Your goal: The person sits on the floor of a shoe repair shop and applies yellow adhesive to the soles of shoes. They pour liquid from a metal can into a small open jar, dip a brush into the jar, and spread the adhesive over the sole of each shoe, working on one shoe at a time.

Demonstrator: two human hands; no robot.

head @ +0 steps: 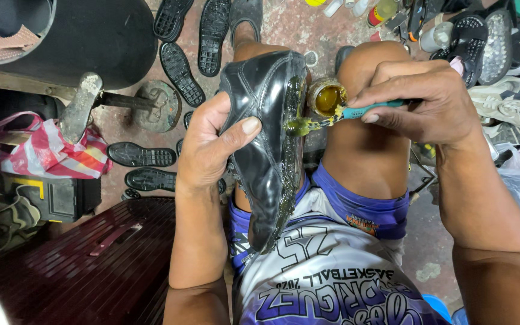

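Observation:
My left hand grips a black shiny shoe turned on its side over my lap, its bottom edge smeared with yellowish glue. My right hand holds a teal-handled brush whose glue-laden tip touches the shoe's edge near the toe. A small open tin of yellow glue rests between my knees, right beside the brush.
Several loose black shoe soles lie on the floor ahead. An iron shoe last stand stands at left, near a red-and-white plastic bag. A dark red ribbed case is at lower left. Sandals and white sneakers pile at right.

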